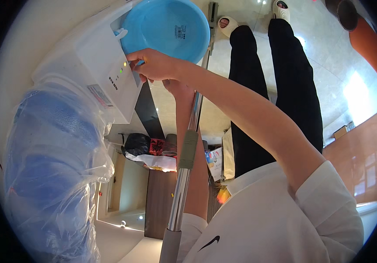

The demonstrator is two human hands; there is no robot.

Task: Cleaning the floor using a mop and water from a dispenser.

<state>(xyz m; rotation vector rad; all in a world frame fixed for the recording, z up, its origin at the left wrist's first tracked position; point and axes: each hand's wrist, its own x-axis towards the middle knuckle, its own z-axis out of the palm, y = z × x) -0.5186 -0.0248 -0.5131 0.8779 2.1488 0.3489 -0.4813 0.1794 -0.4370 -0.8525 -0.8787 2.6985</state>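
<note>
The picture is upside down. My right hand [154, 64] has its bent fingers at the front edge of a white AUX water dispenser [99, 65], beside its small lit lamps. Whether they grip a part there is hidden. Only a little of my left hand [175, 87] shows behind my right wrist; its fingers are mostly covered. A blue water bottle [57, 157] in clear plastic film sits on the dispenser. A round blue plastic basin [165, 29] is at the dispenser's tap side. A metal pole [183, 184] with grey grips crosses in front of my left forearm.
A dark flat bar [212, 14], perhaps a mop head, lies by the basin. Black bags [137, 144] and other goods stand farther back near a brown door [160, 203]. An orange piece of furniture [370, 49] and a brown glossy surface [359, 148] flank the tiled floor [333, 65].
</note>
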